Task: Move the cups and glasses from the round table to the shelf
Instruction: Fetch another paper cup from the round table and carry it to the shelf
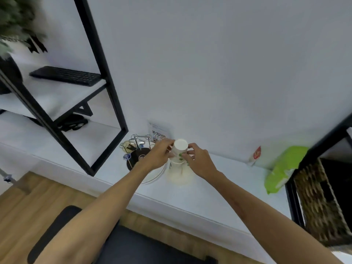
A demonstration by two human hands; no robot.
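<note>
Here, left hand (159,153) and right hand (198,160) gripping inverted paper cup (180,149), atop cup stack (179,174)

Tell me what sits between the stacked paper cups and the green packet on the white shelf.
Head view: only bare white shelf between the stacked paper cups and the green packet.

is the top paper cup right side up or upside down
Upside down: the top paper cup's flat closed base faces up, stacked on other inverted cups, both hands at its sides.

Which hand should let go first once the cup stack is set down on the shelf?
Probably the left hand; the right hand wraps lower around the paper cups and could steady them.
</note>
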